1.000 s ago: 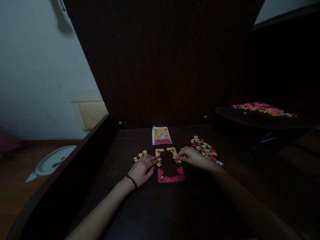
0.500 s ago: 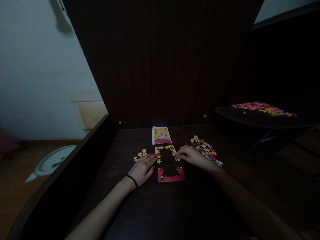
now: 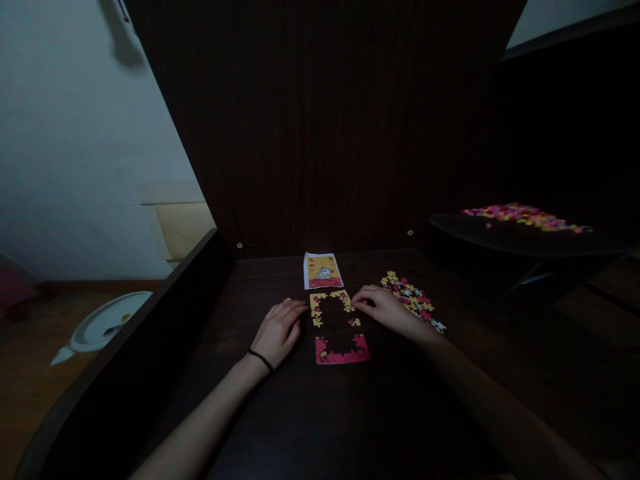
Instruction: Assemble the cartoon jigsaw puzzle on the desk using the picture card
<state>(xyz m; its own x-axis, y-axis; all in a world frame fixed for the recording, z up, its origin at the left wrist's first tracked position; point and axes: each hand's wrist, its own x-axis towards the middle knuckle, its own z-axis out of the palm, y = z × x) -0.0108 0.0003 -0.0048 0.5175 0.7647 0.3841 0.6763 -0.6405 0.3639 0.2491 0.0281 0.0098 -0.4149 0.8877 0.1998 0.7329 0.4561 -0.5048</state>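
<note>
Both forearms run off the bottom edge. The right hand (image 3: 385, 310) curls beside the puzzle frame (image 3: 343, 357) — whether its fingertips pinch a piece is too dark to tell.

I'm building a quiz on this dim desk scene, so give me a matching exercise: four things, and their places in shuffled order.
Things:
1 picture card
2 loose pile of pieces
3 puzzle frame
4 white tray

Places:
a between the left hand and the right hand
b on the floor, left of the desk
c beyond the frame, near the desk's back
d just right of the right hand

Pairs: 1-c, 2-d, 3-a, 4-b
</note>
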